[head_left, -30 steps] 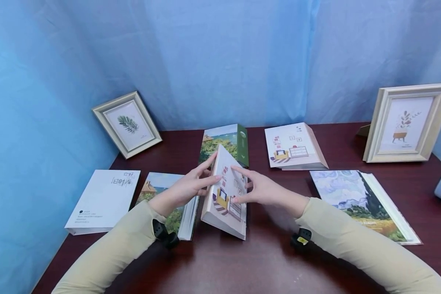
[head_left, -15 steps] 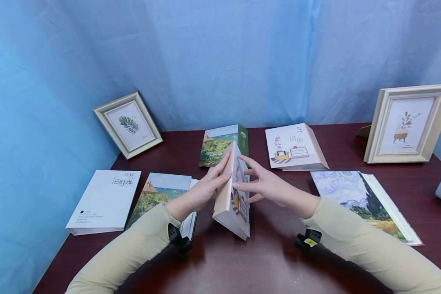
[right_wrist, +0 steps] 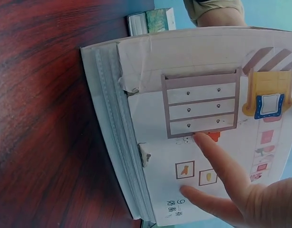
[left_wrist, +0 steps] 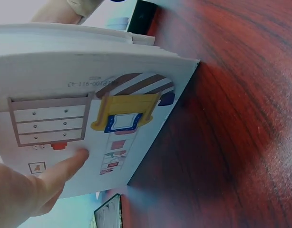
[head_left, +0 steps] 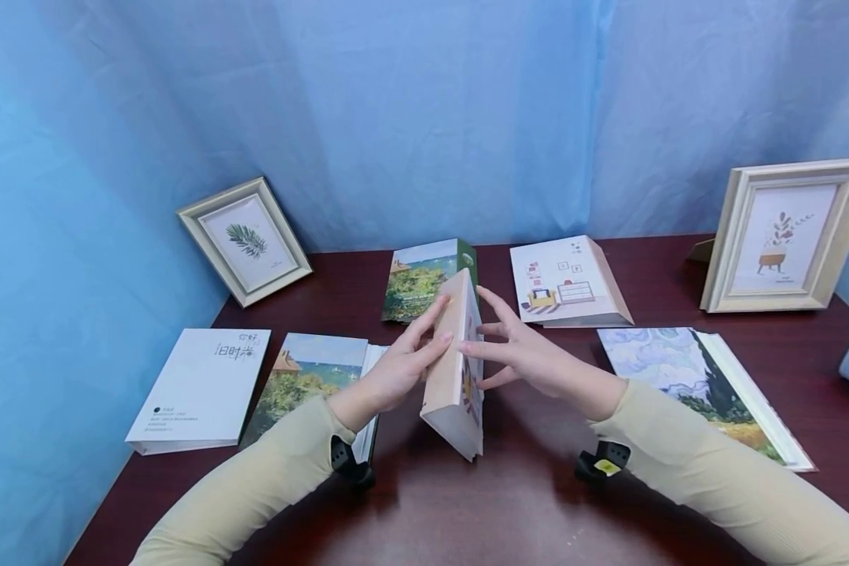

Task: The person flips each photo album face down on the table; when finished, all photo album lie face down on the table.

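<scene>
Here my left hand (head_left: 396,369) and right hand (head_left: 531,358) press flat, straight fingers on the thick cream book with a drawer-and-armchair cover (head_left: 456,377), upright on the glossy dark-red wooden table (head_left: 509,503)

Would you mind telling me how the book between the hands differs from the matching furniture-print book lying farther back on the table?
The held book stands tilted up on its edge, while the far book lies flat. The left hand and right hand press the held book with straight fingers; nothing touches the far book. The held book's cover faces right; the far book's faces up. Both share the cream dresser-and-armchair cover.
</scene>
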Demonstrator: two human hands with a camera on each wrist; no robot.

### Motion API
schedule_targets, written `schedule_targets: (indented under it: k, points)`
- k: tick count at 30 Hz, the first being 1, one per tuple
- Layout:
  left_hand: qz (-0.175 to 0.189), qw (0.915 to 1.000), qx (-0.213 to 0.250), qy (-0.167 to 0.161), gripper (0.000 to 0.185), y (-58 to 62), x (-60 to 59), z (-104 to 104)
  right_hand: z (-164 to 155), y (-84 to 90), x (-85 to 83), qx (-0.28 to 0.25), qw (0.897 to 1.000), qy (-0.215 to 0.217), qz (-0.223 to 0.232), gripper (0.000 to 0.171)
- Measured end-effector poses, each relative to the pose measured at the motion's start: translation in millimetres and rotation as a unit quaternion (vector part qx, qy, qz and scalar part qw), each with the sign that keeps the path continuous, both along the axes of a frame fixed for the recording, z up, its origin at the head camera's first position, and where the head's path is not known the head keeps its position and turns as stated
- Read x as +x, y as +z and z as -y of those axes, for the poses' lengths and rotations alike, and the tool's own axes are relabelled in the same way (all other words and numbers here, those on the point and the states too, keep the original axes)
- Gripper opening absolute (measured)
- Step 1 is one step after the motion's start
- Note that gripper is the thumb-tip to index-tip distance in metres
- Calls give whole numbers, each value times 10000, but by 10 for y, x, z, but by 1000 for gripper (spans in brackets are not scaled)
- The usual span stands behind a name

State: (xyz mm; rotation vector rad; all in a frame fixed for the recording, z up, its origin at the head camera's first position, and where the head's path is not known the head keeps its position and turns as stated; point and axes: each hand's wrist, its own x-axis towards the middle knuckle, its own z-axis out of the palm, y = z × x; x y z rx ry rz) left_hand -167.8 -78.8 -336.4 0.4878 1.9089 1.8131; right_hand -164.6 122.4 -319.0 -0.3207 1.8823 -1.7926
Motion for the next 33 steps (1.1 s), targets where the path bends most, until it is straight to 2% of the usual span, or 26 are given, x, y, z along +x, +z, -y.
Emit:
schedule_targets:
  k: [5, 9, 14, 18, 21, 26, 33]
  points:
    - [14, 9999, 114, 89, 63, -21, 4, -18, -72, 18, -5, -314, 9994, 46, 165, 89]
    - [100, 9999, 51, 100, 57, -60, -2, -26, -133, 40, -5, -545, 9983, 92, 197, 91]
    - [183, 9993, -19, -311, 56, -143, -30, -38, -196, 53, 8, -858, 9962, 83, 155, 91]
    - [368, 9974, -288, -541, 63, -191, -34, -55, -229, 55, 15, -1033, 9945, 49, 172, 90]
    - [423, 9957, -630, -527, 67, -206, -27, -64, -254, 48, 7, -947, 9953, -29, 201, 90]
    - [150, 9917, -1187, -465, 74, -216, -21, -70, -294, 35, -24, -604, 9974, -200, 335, 89]
    - [-132, 9833, -1785, -324, 77, -216, -15, -86, -347, 34, -49, 154, 9987, -431, 232, 90]
